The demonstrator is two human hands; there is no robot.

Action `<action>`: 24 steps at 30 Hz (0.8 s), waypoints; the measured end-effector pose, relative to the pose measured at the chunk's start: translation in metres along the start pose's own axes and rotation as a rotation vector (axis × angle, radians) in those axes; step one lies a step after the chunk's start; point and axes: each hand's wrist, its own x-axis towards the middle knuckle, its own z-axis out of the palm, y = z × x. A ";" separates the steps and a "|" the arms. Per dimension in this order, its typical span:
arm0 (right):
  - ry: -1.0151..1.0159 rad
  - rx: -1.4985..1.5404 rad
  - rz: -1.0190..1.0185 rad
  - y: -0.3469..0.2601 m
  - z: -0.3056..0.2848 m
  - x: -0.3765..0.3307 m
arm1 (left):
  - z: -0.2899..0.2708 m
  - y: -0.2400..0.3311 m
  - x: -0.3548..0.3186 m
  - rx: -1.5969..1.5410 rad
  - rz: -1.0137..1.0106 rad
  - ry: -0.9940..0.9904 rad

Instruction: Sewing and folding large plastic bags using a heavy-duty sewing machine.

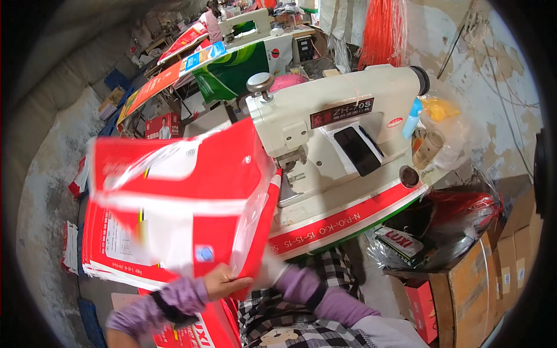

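My left hand (223,281), in a purple sleeve with a black band, is closed on the lower edge of a red and white plastic sack (226,174). The sack is raised in front of me and blurred in part by motion. Beside the same edge is my right hand (271,270), pale and smeared, its fingers partly hidden by the sack; I cannot make out its grip. Beneath the raised sack lies a stack of similar red and white sacks (96,243). A cream industrial sewing machine (331,104) stands to the right, its needle area close to the sack's right edge.
A black phone (357,152) lies on white paper on the machine's bed, near a glass jar (428,148). Cardboard boxes (478,284) and plastic-wrapped goods crowd the lower right. Red strands (383,35) hang behind. Farther back, another person (212,26) is near a second sewing machine (246,26).
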 end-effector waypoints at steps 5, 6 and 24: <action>-0.343 0.947 0.568 -0.035 -0.045 -0.033 | 0.018 -0.046 -0.009 -0.662 0.020 0.049; -0.220 1.247 0.816 -0.045 -0.068 -0.014 | 0.022 -0.040 -0.001 -0.550 0.066 0.053; -0.183 -0.169 0.264 -0.056 -0.088 -0.002 | 0.055 0.087 0.063 1.354 0.271 -0.642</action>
